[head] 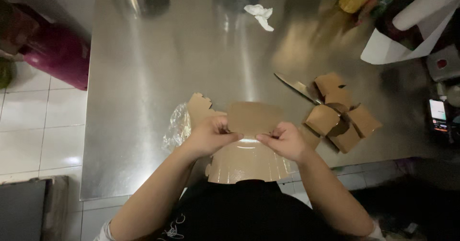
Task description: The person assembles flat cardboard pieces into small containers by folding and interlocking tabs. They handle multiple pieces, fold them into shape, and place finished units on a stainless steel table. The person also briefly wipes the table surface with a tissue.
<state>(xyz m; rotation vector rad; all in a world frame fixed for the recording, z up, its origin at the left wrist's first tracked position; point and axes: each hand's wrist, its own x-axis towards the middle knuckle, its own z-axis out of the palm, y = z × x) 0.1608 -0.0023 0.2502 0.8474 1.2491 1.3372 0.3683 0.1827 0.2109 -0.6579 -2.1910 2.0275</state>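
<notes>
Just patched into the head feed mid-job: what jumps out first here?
Dead centre, the left hand and right hand pinch a flat brown cardboard box blank at the near edge of the steel table. To the right lies a knife beside a folded brown carton. A crumpled white tissue sits at the far side.

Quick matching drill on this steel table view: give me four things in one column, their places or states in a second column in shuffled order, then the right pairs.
Things:
1. flat brown cardboard box
2. knife
3. crumpled white tissue
4. folded brown box

Places or states:
A. lying alone at the far side of the steel table
B. held between the left hand and the right hand
C. standing open to the right of the hands
D. blade lying flat, pointing away toward the left

Pairs: 1-B, 2-D, 3-A, 4-C
</notes>
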